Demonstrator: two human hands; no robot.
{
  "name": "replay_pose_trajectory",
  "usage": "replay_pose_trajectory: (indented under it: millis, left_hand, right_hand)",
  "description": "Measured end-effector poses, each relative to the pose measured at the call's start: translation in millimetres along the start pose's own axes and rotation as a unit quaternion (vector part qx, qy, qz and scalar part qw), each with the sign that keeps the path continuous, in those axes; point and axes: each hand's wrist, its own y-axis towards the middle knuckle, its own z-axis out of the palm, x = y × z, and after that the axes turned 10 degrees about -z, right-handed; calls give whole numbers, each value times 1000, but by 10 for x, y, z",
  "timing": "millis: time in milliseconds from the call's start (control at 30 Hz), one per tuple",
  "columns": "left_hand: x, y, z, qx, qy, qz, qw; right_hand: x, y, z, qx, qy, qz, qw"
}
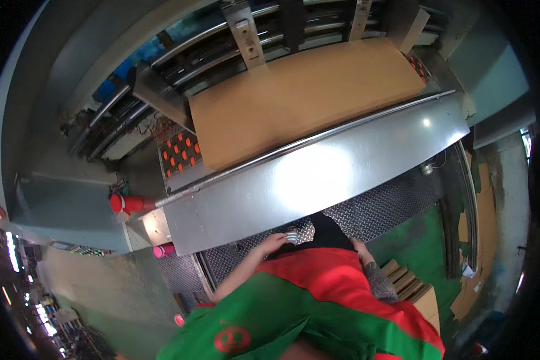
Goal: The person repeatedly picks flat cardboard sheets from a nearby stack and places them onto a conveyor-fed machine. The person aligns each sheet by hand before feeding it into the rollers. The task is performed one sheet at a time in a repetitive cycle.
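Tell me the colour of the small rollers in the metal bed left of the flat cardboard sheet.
Orange rollers, clearest in the head view.

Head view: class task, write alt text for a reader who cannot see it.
A cardboard sheet lies on a machine's feed bed behind a shiny steel table. Below, the left hand touches a small pale object at the waist; the right hand hangs beside the hip.

Head camera looks steeply down, fairly near, at steel table (318, 180).
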Motion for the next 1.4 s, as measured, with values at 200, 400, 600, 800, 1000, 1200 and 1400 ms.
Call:
replay_pose_trajectory:
  millis: [200, 400, 600, 800, 1000, 1200, 1400]
  left_hand:
    - [399, -76, -336, 135, 111, -143, 974]
    - [643, -29, 228, 311, -217, -328, 865]
    - [413, 82, 178, 356, -51, -295, 885]
    - [-298, 361, 374, 288, 159, -221, 918]
    - [-1090, 711, 719, 219, 334, -136, 907]
    - [-1944, 1072, 1275, 200, 456, -60, 865]
    - [-2630, 1480, 2026, 223, 599, 15, 769]
  right_hand:
    - [1046, -1883, 653, -54, -121, 113, 985]
    - [467, -2384, 1144, -111, 39, 23, 993]
    - [-15, -2730, 1174, -140, 64, 145, 977]
    - [-339, -2801, 1217, -187, -31, 153, 970]
    - [-862, -2750, 892, -267, -29, 103, 958]
    - [-1080, -3105, 418, -311, 37, 51, 948]
    - [-1621, -3099, 391, -298, 75, 125, 943]
